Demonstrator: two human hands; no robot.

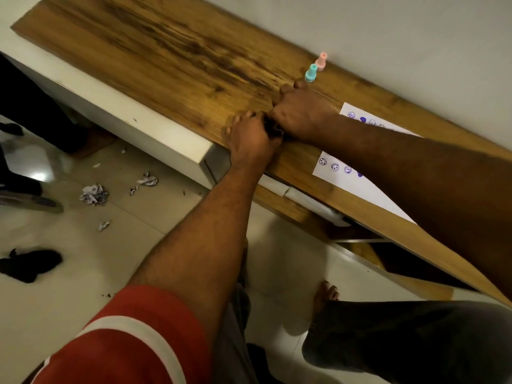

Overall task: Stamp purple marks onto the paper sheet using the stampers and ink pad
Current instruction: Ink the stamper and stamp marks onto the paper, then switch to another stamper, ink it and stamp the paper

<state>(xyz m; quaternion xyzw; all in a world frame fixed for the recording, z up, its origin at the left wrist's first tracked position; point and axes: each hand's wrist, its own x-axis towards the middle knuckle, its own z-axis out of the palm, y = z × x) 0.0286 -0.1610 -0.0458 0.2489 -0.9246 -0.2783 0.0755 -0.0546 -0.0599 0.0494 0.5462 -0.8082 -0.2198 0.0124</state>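
Note:
Both my hands meet on the wooden tabletop (171, 51) over a small dark thing (273, 130), apparently the ink pad, which is almost wholly hidden between them. My left hand (249, 137) grips it from the near side. From the far side my right hand (302, 115) holds it with curled fingers. A teal stamper (310, 73) and a pink stamper (321, 60) stand upright just beyond my right knuckles. The white paper sheet (385, 198), with purple smiley stamps and blots, lies to the right, partly under my right forearm.
A white wall (388, 29) runs along the table's far edge. Under the tabletop a white cabinet (133, 134) and an open drawer (332, 214) show. Crumpled paper scraps (92, 194) and a dark cloth (27, 264) lie on the tiled floor, near my bare foot (324, 297).

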